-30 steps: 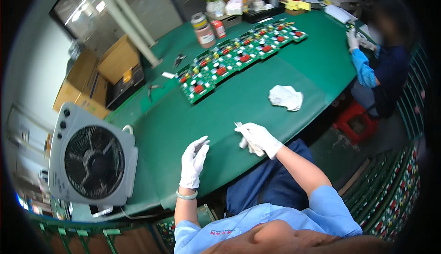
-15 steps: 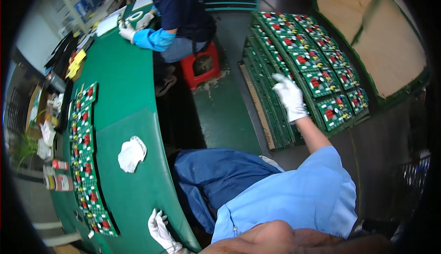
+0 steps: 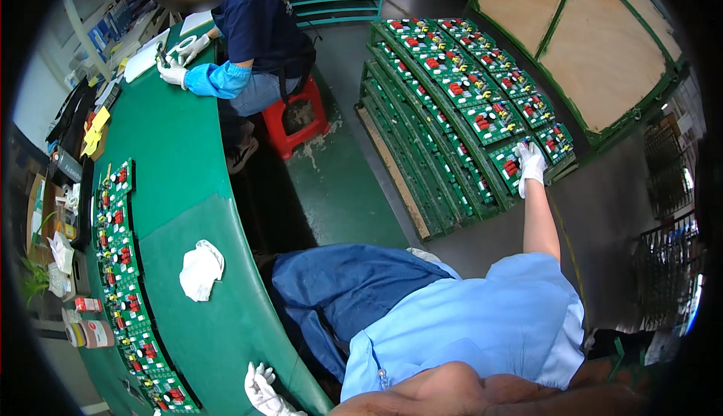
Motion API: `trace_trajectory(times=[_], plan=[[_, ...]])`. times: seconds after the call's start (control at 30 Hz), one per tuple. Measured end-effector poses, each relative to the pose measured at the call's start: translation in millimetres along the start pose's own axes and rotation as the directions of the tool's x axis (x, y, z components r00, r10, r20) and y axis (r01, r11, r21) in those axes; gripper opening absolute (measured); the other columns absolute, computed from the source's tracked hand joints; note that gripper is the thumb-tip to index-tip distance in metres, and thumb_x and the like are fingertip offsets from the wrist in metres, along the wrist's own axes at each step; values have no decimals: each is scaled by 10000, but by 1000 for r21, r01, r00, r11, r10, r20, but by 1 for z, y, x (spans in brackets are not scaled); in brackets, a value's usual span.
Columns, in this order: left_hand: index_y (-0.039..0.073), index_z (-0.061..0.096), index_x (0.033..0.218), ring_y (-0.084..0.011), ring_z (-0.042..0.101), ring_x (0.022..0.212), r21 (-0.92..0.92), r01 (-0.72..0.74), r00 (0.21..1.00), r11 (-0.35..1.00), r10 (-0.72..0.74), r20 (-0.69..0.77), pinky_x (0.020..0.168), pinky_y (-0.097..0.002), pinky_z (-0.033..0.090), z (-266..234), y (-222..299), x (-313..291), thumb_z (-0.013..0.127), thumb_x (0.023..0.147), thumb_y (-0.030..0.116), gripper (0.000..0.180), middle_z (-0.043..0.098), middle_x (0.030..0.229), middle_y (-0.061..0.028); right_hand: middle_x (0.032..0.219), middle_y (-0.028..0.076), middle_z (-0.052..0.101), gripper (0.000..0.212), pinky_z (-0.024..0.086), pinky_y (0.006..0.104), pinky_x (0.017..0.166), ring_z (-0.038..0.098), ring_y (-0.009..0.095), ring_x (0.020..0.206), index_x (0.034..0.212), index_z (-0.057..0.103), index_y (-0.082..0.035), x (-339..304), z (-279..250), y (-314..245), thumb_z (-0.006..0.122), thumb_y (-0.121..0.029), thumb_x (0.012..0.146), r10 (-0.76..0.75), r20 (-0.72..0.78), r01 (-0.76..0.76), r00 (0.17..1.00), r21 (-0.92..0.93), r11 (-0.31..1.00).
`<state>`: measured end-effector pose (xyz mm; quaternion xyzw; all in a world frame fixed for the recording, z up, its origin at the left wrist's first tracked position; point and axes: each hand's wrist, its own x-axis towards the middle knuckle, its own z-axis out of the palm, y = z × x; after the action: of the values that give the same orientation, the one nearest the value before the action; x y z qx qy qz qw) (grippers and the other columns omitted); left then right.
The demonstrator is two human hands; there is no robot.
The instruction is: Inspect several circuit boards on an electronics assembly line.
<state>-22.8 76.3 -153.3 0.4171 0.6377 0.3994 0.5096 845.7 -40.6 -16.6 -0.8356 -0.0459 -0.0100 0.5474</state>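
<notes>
Circuit board (image 3: 502,163) at the near end of the stack (image 3: 433,126), right hand (image 3: 532,164) right on it, fingers bent, grip impossible to tell! Left hand (image 3: 264,393), loosely open, at the surface (image 3: 188,216); a white cloth (image 3: 201,271) lies farther along.

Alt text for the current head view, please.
A person's gloved right hand reaches a circuit board atop a stack of boards; the gloved left hand is over a green table. A co-worker sits on a red stool.
</notes>
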Motion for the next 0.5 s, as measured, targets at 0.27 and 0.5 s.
trace_trajectory(times=[0.27, 0.5], plan=[[-34, 597, 1179, -170, 640, 832, -134, -92, 960, 987, 52, -275, 789, -286, 522, 101, 163, -86, 575, 956, 149, 289, 666, 1021, -155, 668, -20, 522, 257, 329, 232, 466, 447, 73, 527, 896, 568, -110, -89, 58, -128, 625, -361, 898, -20, 63, -18, 998, 557, 830], [-52, 589, 1185, -191, 650, 934, -258, -92, 968, 962, 26, -250, 854, -301, 520, 101, 159, -87, 587, 934, 75, 281, 661, 1078, -169, 905, 137, 685, 401, 429, 152, 461, 555, 67, 560, 1319, 482, 60, -257, 145, -212, 452, -173, 993, -569, 629, 39, 530, 652, 757]])
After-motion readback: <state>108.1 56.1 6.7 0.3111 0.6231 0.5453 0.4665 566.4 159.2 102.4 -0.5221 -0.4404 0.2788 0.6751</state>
